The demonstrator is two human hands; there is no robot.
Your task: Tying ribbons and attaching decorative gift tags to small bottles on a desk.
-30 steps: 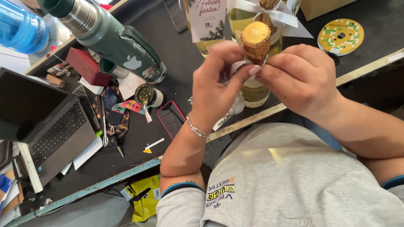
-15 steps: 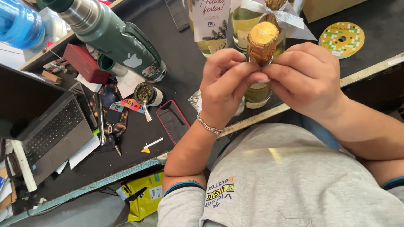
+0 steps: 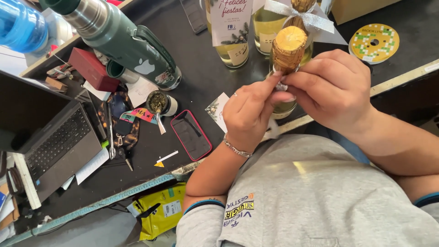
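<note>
Both hands pinched a small silver piece at the neck of the gold-capped bottle (image 3: pixel 289 55): left hand (image 3: pixel 249 112) and right hand (image 3: pixel 334 89) closed fingertip to fingertip, apparently steadying it for tying. Left of the bottle lay a phone (image 3: pixel 191 135); beyond it, a green flask (image 3: pixel 123 43).

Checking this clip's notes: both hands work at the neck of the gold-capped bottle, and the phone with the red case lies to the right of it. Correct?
Not quite. In the head view the phone lies left of the gold-capped bottle. Left hand and right hand do meet at its neck.
</note>
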